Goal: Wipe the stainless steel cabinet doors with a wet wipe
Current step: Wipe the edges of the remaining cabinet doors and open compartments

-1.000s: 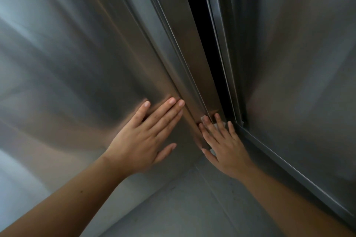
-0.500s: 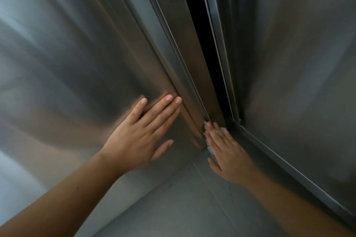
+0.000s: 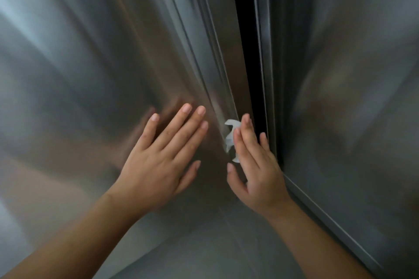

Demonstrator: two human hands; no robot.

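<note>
Steel door (image 3: 90, 75) edge — wipe (image 3: 231, 138) under right hand (image 3: 256, 165), left hand (image 3: 163, 156) beside.

1. Two stainless steel cabinet doors: left door (image 3: 90, 75), right door (image 3: 351, 97).
2. One dark gap (image 3: 247, 52) between them.
3. One white wet wipe (image 3: 230, 133).
4. Two bare hands: left hand (image 3: 158, 165), right hand (image 3: 260, 172).

Most of the wipe (image 3: 230, 137) hides under the right hand (image 3: 256, 170) (a crumpled edge shows at its 10 o'clock). The gap (image 3: 248, 52) at 12 o'clock looks too dark to read. The forearms (image 3: 68, 233) are cut off at 7 and 5 o'clock.
</note>
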